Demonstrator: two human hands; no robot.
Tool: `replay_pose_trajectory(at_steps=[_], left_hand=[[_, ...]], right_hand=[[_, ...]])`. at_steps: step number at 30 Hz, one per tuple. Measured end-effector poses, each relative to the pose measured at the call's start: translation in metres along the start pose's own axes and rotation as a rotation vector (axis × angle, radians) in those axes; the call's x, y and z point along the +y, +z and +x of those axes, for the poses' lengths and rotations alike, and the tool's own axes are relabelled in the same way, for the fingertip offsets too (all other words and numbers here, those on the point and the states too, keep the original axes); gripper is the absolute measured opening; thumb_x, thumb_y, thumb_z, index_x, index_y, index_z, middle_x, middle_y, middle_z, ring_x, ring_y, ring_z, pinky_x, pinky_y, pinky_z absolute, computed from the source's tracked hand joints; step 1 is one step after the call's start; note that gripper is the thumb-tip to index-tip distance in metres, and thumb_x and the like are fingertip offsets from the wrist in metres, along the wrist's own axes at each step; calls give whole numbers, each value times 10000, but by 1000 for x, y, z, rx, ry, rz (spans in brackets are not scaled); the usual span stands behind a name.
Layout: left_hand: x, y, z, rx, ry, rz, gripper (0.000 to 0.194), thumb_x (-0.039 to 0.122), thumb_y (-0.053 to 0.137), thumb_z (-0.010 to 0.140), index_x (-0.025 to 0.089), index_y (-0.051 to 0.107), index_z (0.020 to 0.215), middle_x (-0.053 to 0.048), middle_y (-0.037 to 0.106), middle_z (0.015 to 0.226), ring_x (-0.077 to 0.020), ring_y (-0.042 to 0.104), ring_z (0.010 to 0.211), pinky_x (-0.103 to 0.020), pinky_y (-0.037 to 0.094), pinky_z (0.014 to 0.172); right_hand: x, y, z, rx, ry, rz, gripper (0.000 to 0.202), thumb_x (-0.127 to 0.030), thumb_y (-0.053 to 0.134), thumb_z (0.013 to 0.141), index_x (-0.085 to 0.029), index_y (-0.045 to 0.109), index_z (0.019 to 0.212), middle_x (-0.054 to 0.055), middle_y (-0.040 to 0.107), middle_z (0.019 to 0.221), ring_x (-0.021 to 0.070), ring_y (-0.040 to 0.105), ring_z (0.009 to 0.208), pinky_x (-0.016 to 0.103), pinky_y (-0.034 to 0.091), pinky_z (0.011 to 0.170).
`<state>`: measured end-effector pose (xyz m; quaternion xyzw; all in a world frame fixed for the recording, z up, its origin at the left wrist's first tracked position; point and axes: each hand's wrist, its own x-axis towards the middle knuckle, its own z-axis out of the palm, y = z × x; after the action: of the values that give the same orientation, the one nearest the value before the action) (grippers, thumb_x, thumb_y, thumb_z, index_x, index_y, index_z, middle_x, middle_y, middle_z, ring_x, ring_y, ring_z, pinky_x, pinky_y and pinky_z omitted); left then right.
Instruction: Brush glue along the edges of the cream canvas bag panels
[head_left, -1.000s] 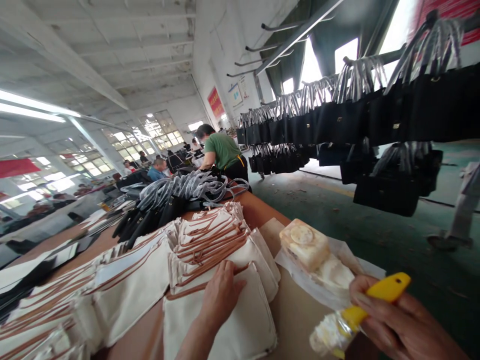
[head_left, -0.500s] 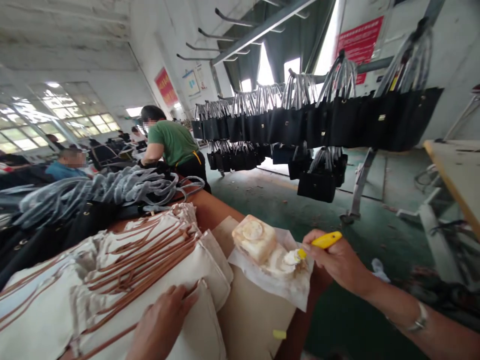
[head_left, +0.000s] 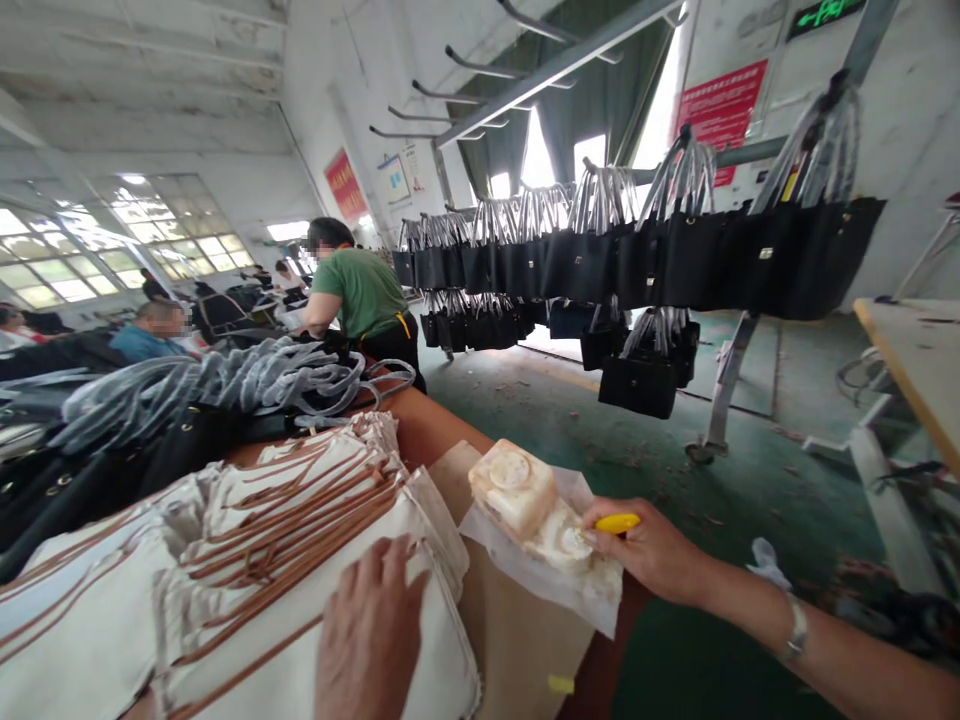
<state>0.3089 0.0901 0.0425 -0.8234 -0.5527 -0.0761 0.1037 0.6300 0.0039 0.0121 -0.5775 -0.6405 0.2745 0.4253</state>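
My right hand [head_left: 660, 555] grips a small brush by its yellow handle [head_left: 617, 523]. The brush's head dips into white paste [head_left: 562, 540] beside a stained, pale plastic container [head_left: 514, 485]. Both paste and container lie on a sheet of white paper [head_left: 487, 545]. To the left, my left hand [head_left: 375, 630] rests palm down, fingers somewhat apart, on the nearest of the stacked cream bag pieces [head_left: 442, 650]. Brown straps or edge strips [head_left: 300, 540] run across the stack. What lies beneath my left palm is hidden.
Cardboard [head_left: 510, 630] lies under the paper at the edge of the brown table [head_left: 427, 420]. Black bags with grey wrapped handles [head_left: 217, 385] are piled behind the stack. More black bags [head_left: 690, 260] hang on a wheeled rack. A person in green [head_left: 360, 290] bends over farther back.
My right hand has moved left and down, taking the brush head into the paste. My left hand has shifted right, its fingers now spread over the piece. The view has tilted up slightly.
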Motion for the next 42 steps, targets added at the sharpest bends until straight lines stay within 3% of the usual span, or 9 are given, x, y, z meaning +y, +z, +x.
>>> replay_pose_trajectory(at_steps=[6, 10, 23, 27, 30, 33, 36, 39, 42], left_hand=[[111, 35, 31, -25, 32, -472, 960, 425, 680, 800, 240, 90, 1535, -140, 99, 1632, -314, 431, 1366, -377, 529, 926], [131, 38, 59, -114, 60, -432, 941, 392, 763, 734, 369, 225, 1506, -91, 8, 1646, -366, 525, 1272, -439, 545, 888], [78, 43, 132, -215, 217, -471, 907, 328, 810, 684, 353, 337, 1456, -89, 111, 1637, -318, 544, 1272, -395, 491, 988], [51, 21, 106, -27, 157, -431, 578, 371, 526, 913, 241, 343, 1446, -117, 309, 1565, -275, 406, 1386, -410, 400, 1083], [13, 10, 71, 40, 10, -293, 311, 378, 357, 976, 245, 558, 1174, -71, 632, 1227, -245, 631, 1107, -371, 495, 904], [-28, 17, 34, -31, -35, -141, 282, 390, 339, 977, 259, 582, 1038, -33, 684, 1002, -235, 671, 895, -357, 482, 778], [-54, 31, 11, -26, -16, -34, 279, 350, 364, 962, 228, 549, 1132, -70, 652, 1140, -259, 617, 1046, -377, 443, 848], [-60, 34, 5, -62, -41, 34, 295, 296, 354, 958, 206, 527, 1180, -92, 615, 1194, -264, 583, 1084, -388, 417, 859], [-56, 24, 7, -140, -70, 26, 261, 312, 357, 961, 197, 543, 1104, -94, 624, 1097, -261, 581, 1049, -392, 388, 864]], right_hand=[[8, 13, -14, 59, -45, -61, 155, -297, 542, 938, -217, 664, 887, -7, 624, 744, 183, 585, 693, 281, 416, 651], [13, 18, -16, 101, -3, -60, 191, -350, 533, 954, -228, 667, 894, 6, 659, 789, 201, 613, 746, 294, 435, 686], [21, 33, 32, 162, -56, 200, 217, -367, 533, 963, -203, 652, 885, -3, 599, 738, 163, 548, 667, 252, 424, 611], [24, 32, 36, 168, -117, 153, 202, -342, 526, 971, -198, 650, 902, 4, 603, 737, 162, 552, 666, 255, 424, 617], [22, 25, 29, 10, -282, 50, 165, -289, 517, 976, -198, 654, 960, 40, 645, 845, 178, 597, 763, 267, 443, 696], [12, 9, 20, -226, -425, -155, 167, -254, 506, 974, -201, 661, 1012, 69, 636, 888, 196, 596, 806, 287, 438, 721], [-2, -8, 13, -336, -442, -254, 194, -237, 487, 973, -206, 668, 1037, 80, 634, 902, 206, 595, 816, 300, 433, 722], [-7, -8, 11, -255, -334, -133, 200, -277, 495, 979, -214, 683, 1003, 64, 640, 882, 196, 605, 804, 298, 439, 720], [7, 15, 11, 11, -16, 165, 250, -423, 543, 955, -203, 658, 974, 13, 616, 720, 166, 581, 600, 272, 429, 557]])
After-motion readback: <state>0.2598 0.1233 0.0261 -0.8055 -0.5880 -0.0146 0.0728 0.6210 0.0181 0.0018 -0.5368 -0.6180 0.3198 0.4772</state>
